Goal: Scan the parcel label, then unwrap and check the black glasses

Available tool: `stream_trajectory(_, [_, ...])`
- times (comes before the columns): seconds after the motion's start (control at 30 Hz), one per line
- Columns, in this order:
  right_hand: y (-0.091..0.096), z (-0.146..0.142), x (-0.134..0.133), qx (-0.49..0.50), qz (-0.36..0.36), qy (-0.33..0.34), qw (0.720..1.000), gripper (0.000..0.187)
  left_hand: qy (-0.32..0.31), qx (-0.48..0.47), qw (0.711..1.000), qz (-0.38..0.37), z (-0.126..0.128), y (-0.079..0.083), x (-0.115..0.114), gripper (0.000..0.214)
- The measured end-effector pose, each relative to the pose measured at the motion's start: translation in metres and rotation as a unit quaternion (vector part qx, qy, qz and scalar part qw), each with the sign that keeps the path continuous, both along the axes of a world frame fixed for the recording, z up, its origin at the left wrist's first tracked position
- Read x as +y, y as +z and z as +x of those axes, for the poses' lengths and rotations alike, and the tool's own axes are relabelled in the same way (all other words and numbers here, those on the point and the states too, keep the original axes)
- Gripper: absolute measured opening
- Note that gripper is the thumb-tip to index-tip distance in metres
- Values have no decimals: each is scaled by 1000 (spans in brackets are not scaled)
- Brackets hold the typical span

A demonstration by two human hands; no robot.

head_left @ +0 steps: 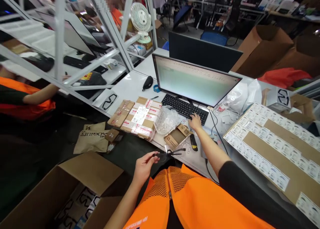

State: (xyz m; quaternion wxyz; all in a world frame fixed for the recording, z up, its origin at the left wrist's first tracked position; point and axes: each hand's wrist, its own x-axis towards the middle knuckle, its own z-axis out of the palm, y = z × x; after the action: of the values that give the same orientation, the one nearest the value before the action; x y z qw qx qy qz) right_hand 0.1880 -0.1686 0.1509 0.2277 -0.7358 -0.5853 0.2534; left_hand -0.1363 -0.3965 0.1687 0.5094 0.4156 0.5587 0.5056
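Observation:
My left hand [145, 165] pinches a pair of black glasses [168, 153] by one temple, held just above my orange vest near the desk's front edge. My right hand [195, 121] reaches forward with its fingers resting on the black keyboard [184, 108] below the lit monitor [195, 79]. A small open cardboard box [177, 135] and a crumpled clear plastic bag [167, 119] lie on the desk between my two hands. A black box cutter [193, 143] lies beside my right forearm.
Taped parcels [140, 117] sit left of the bag. A label-covered cardboard sheet [277, 145] lies at right. An open carton [72, 189] stands on the floor at lower left. A co-worker in orange [25, 99] sits at left behind a white frame [105, 55].

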Motion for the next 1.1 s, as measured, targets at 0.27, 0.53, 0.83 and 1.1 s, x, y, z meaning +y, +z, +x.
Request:
stream_trajectory(0.27, [37,2,-161,404,-9,72,912,44,-58,-37,998,5,18,9,5,35])
stream_trajectory(0.53, [48,4,-283,565,20,-41,824,42,-234,-88,968,15,56,16,55,45])
stream_trajectory(0.83, [59,-57,-251,512,115,-182,831,46,-362,-70,930,9,30,25,104,50])
stream_trajectory(1.1, [75,-85,-178,429,234,-243,838,54,-167,397,902,31,-30,56,226,40])
